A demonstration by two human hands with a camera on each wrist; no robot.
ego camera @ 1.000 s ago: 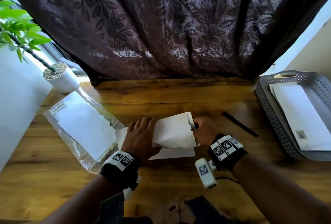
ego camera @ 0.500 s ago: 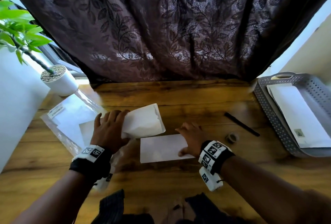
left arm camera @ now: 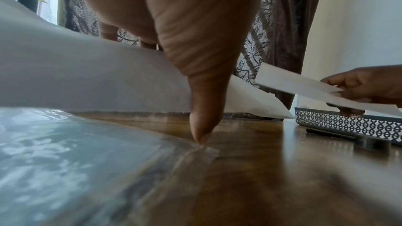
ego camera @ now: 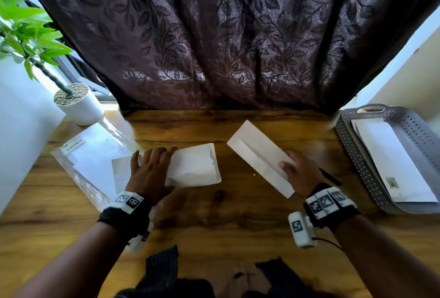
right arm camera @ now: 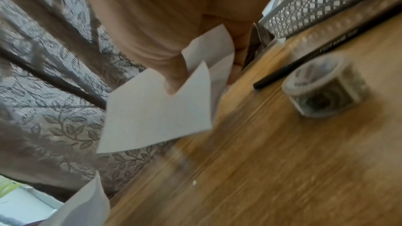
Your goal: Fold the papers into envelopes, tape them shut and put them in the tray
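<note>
My right hand (ego camera: 295,171) pinches one end of a white folded envelope (ego camera: 257,154), thumb on top, and holds it tilted above the wooden table. The right wrist view shows the same envelope (right arm camera: 156,114) clear of the table, blurred. My left hand (ego camera: 154,169) lies with straight, spread fingers on a loose white sheet (ego camera: 195,166); in the left wrist view the thumb (left arm camera: 202,92) points down at the table under that lifted sheet (left arm camera: 87,75). The grey perforated tray (ego camera: 352,154) stands at the right edge and holds white envelopes (ego camera: 392,161).
A clear plastic bag of sheets (ego camera: 90,154) lies at the left, partly under the loose sheet. A tape roll (right arm camera: 324,88) and a black pen (right arm camera: 304,61) lie between my right hand and the tray. A potted plant (ego camera: 78,104) stands back left; a dark curtain hangs behind.
The envelope lay flat on the table under my right hand; now that hand has lifted it and swung it right, toward the tray. My left hand stays on the loose sheet.
</note>
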